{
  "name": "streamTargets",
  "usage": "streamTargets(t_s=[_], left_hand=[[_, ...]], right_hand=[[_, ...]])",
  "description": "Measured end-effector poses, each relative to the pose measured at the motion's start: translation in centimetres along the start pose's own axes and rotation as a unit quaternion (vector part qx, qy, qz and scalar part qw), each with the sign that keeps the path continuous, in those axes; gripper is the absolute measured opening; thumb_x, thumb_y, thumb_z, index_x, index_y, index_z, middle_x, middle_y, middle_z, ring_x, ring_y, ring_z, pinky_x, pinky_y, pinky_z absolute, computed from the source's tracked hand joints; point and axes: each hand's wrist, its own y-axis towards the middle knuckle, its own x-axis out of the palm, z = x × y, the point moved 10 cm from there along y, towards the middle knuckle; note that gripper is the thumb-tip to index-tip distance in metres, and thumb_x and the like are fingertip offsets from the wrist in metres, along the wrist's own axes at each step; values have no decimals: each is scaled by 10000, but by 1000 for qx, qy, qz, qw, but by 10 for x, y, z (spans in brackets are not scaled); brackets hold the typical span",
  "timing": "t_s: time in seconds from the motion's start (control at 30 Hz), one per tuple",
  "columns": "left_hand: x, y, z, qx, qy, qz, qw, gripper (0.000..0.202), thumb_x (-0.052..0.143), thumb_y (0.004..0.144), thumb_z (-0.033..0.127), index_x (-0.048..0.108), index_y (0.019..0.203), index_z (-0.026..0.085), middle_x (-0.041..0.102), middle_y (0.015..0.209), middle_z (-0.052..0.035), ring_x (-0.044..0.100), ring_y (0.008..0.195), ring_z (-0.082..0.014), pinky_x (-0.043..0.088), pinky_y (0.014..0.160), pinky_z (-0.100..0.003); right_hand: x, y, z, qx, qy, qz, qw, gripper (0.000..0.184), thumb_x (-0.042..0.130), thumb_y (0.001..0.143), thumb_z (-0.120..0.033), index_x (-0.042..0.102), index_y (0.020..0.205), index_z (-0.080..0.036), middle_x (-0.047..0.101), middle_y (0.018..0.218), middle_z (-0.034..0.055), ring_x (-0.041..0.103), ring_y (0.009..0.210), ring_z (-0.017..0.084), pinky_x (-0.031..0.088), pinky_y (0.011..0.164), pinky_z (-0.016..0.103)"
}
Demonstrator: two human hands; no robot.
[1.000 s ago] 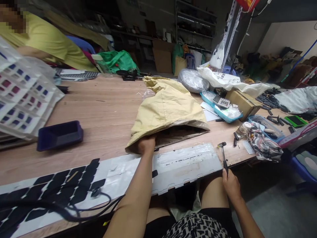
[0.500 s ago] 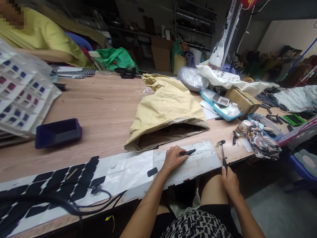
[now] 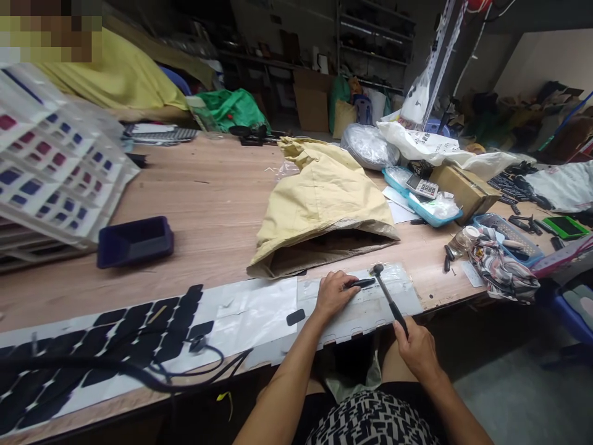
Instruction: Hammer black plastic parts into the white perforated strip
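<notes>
My left hand (image 3: 332,293) pinches a thin black piece (image 3: 362,283) and holds it flat on the long white sheet (image 3: 259,309) at the table's near edge. My right hand (image 3: 417,349) grips the handle of a small hammer (image 3: 388,295), whose head hovers just right of the black piece's tip. A small black pad (image 3: 295,317) lies on the sheet by my left wrist. Behind my hands an open yellow sack (image 3: 324,204) lies on its side on the wooden table (image 3: 208,204).
Black pads (image 3: 139,324) and a black cable (image 3: 139,371) cover the sheet's left part. A dark blue tray (image 3: 135,241) and stacked sample cards (image 3: 50,167) stand left. Calculator (image 3: 422,186), cardboard box (image 3: 466,190), baskets and cloth (image 3: 504,269) crowd the right. A person in yellow (image 3: 111,74) sits across.
My left hand came out of the sack's mouth with the black piece and set it on the sheet. My right hand swung the hammer from the table's right toward the piece.
</notes>
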Motion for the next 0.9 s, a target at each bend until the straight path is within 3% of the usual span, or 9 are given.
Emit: streamTargets(t_s=[0.63,0.73,0.9], left_hand=[[-4,1,4,-9,-15,1,1000,167,668,786,352,743,928,306,649,868,-10,513,934,-229,345,877,-392],[-4,1,4,-9,-22,5,1000,171,673,776,343,745,925,300,657,868,-8,519,942,-229,348,877,-388],[-5,1,4,-6,-26,9,1000,175,676,766,335,742,918,281,665,877,-9,527,949,-232,353,880,-391]], right_hand=[[13,2,-28,-45,-70,-26,996,395,343,1004,-448,634,924,-193,725,745,65,675,676,180,336,600,223],[6,4,-15,-10,-63,-20,998,373,362,998,-459,638,954,-212,736,788,58,687,735,189,347,615,225],[-17,7,35,124,-70,-15,990,380,353,999,-470,639,996,-220,743,855,89,698,811,228,366,632,253]])
